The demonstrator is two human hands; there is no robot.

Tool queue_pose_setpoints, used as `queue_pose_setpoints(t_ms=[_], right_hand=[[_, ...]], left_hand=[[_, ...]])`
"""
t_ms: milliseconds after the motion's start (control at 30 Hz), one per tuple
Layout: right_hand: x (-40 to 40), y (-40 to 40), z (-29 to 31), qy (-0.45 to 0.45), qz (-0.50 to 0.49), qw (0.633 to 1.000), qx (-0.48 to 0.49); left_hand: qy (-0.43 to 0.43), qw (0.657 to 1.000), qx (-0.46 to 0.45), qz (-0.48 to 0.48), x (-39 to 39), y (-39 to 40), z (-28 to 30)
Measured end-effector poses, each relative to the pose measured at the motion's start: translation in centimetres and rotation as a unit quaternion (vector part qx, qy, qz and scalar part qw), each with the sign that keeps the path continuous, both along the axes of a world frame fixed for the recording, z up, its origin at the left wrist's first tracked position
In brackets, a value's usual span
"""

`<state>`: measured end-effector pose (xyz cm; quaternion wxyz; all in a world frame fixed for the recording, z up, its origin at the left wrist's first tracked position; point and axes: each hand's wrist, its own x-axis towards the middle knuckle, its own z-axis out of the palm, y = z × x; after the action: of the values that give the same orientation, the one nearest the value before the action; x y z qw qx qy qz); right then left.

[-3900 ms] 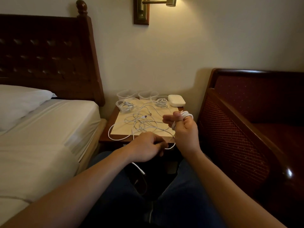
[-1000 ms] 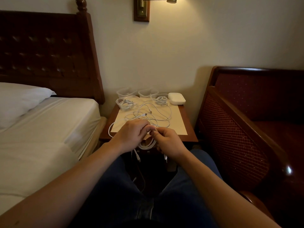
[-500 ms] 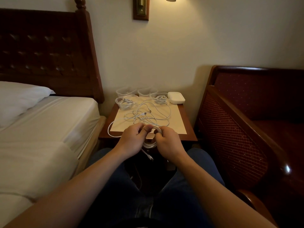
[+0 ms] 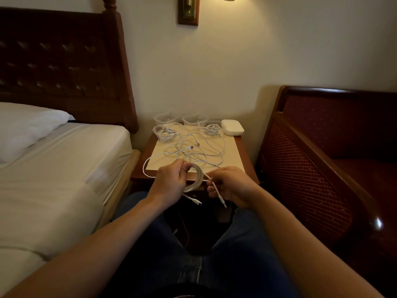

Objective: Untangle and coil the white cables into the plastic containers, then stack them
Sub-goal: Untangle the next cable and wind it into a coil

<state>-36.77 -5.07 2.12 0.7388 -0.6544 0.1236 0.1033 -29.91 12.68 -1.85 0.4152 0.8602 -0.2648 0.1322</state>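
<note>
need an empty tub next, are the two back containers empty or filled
Empty, it seems: both back containers show no cable, unlike the front containers.

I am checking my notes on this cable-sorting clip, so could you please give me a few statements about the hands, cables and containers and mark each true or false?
1. The left hand grips a coiled white cable. True.
2. The right hand is empty. False: it pinches that cable's loose end.
3. All the containers on the nightstand are empty. False: the front left container and another container hold cables.
4. A tangle of cables lies on the nightstand. True.
5. The lidded white container sits on the bed. False: it is at the nightstand's back right corner.
</note>
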Motion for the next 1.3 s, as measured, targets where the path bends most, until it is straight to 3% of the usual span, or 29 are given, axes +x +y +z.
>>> queue_pose_setpoints(t_ms=[133, 300, 533, 767, 933, 1067, 1133, 1300], right_hand=[[-0.3, -1.2, 1.3, 0.064, 0.043, 0.996, -0.035], [-0.1, -0.4, 0.9, 0.032, -0.07, 0.983, 0.167], [-0.5, 1.5, -0.4, -0.084, -0.157, 0.982, -0.064], [-0.6, 1.1, -2.1, -0.1, -0.098, 0.987, -0.075], [-0.1, 1.0, -2.7, -0.193, -0.104, 0.908, -0.356], [0.1, 0.4, -2.9, -0.177, -0.077, 0.872, -0.449], [0.3, 0.2, -2.9, -0.18, -0.053, 0.889, -0.418], [-0.7, 0.3, -2.3, -0.168, 0.018, 0.98, -0.109]], left_hand=[[-0.024, 1.0, 0.015, 0.005, 0.1, -0.3, -0.2], [-0.031, 0.999, 0.004, 0.019, -0.3, -1.1, -0.1], [0.017, 0.999, -0.038, 0.008, -1.0, -1.8, 0.5], [0.067, 0.996, -0.052, -0.029, -1.7, -2.3, -0.1], [0.042, 0.997, -0.023, -0.063, -1.7, -2.6, 0.3], [0.03, 0.996, -0.005, -0.083, -1.5, -2.3, 0.7], [0.041, 0.996, -0.015, -0.081, -1.4, -2.2, 0.7], [0.064, 0.996, -0.034, -0.043, -0.3, -1.5, 0.8]])
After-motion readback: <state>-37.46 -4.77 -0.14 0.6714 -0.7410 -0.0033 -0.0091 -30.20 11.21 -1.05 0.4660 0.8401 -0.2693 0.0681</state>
